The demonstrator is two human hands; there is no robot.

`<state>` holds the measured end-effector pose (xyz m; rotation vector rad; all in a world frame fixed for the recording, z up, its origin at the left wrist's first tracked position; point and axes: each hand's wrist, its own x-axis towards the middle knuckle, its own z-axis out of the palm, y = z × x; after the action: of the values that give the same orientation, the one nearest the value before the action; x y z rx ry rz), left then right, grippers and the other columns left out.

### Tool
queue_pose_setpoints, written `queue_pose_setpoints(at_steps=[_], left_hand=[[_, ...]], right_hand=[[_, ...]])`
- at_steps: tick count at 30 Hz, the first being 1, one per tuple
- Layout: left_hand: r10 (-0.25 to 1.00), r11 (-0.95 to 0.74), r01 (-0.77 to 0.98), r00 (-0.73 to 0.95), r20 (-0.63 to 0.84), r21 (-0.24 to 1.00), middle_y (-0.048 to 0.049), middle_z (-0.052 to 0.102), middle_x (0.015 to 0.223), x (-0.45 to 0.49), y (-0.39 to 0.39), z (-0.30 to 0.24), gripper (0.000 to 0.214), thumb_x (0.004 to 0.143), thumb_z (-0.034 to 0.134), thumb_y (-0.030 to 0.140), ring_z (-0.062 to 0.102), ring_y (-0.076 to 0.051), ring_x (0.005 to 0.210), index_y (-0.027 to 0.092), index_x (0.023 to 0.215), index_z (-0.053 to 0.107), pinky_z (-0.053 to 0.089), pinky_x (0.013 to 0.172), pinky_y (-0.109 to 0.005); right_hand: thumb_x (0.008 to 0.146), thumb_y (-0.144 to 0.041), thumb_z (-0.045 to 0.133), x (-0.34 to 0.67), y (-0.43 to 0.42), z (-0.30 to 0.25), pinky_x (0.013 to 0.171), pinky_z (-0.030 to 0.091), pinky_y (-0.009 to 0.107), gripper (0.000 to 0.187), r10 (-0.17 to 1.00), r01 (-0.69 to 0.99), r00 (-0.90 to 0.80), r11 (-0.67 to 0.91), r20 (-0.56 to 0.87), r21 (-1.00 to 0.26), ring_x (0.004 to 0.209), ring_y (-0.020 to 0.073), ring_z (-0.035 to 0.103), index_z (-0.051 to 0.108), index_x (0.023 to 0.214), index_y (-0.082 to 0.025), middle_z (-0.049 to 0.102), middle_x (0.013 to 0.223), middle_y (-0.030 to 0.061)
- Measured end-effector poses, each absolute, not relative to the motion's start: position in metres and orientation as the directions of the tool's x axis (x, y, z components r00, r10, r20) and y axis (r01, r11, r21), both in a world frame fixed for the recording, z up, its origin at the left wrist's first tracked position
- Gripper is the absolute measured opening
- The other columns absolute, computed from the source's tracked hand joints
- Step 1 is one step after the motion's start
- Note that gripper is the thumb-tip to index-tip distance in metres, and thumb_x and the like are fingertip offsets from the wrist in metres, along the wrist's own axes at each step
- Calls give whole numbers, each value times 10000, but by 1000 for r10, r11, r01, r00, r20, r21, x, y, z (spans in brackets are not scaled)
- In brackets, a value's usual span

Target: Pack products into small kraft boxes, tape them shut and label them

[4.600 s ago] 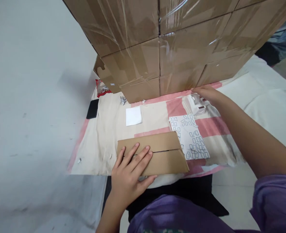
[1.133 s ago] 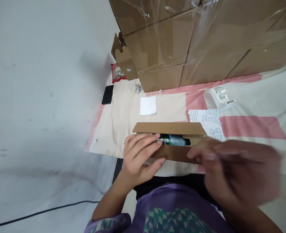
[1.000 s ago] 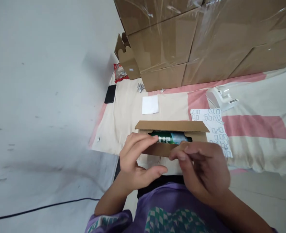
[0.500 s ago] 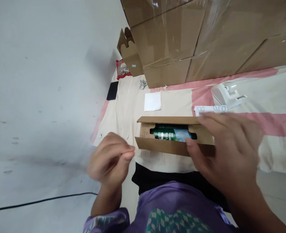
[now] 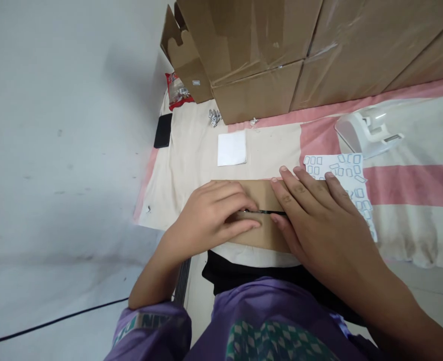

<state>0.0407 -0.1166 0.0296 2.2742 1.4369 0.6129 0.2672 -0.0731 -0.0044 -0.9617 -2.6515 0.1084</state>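
Note:
A long cardboard box (image 5: pixel 255 193) lies in front of me with its two top flaps almost meeting. Through the thin dark gap between them, little of the contents shows. My left hand (image 5: pixel 217 213) rests over the box's left end, thumb and fingers apart on either side of the gap. Stretched flat across the right part of the flaps is my right hand (image 5: pixel 319 215), its fingers reaching the far edge. Neither hand grips anything. A white sheet of outlined stickers (image 5: pixel 347 170) lies partly behind and under my right hand.
Stacked, plastic-wrapped cartons (image 5: pixel 259 50) form a wall at the back. A white tape dispenser (image 5: pixel 372 133) stands at right. A folded white paper (image 5: pixel 232 148), crumpled foil (image 5: pixel 214 118), a dark phone-like slab (image 5: pixel 163 131), a red packet (image 5: pixel 178 92) and an open carton (image 5: pixel 191 65) are at left.
The box's flaps have folded down over the green-labelled package inside. My left hand has moved right onto the box, its pinched fingers spreading; my right hand has flattened onto the flaps.

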Motion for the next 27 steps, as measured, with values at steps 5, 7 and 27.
queue_pose_setpoints(at_steps=[5, 7, 27], left_hand=[[917, -371, 800, 397, 46, 471, -36, 695, 1003, 40, -109, 32, 293, 951, 653, 459, 614, -175, 898, 194, 1072, 674, 470, 792, -318], [918, -373, 820, 393, 48, 434, -50, 688, 1039, 39, -109, 32, 400, 939, 650, 503, 600, -189, 910, 194, 1192, 658, 476, 797, -331], [865, -435, 719, 501, 29, 542, -15, 679, 862, 39, -101, 34, 192, 987, 612, 390, 621, -155, 823, 209, 942, 662, 464, 757, -291]], right_hand=[[1041, -306, 457, 267, -72, -5, 1185, 333, 612, 474, 644, 608, -715, 765, 271, -214, 1446, 378, 450, 535, 1451, -81, 499, 1553, 189], [1039, -308, 462, 267, -72, -5, 1175, 341, 619, 477, 646, 606, -713, 763, 271, -223, 1434, 381, 462, 533, 1455, -85, 502, 1551, 190], [1035, -305, 471, 269, -71, -5, 1168, 342, 605, 449, 645, 598, -711, 765, 280, -240, 1410, 371, 484, 560, 1422, -96, 528, 1530, 187]])
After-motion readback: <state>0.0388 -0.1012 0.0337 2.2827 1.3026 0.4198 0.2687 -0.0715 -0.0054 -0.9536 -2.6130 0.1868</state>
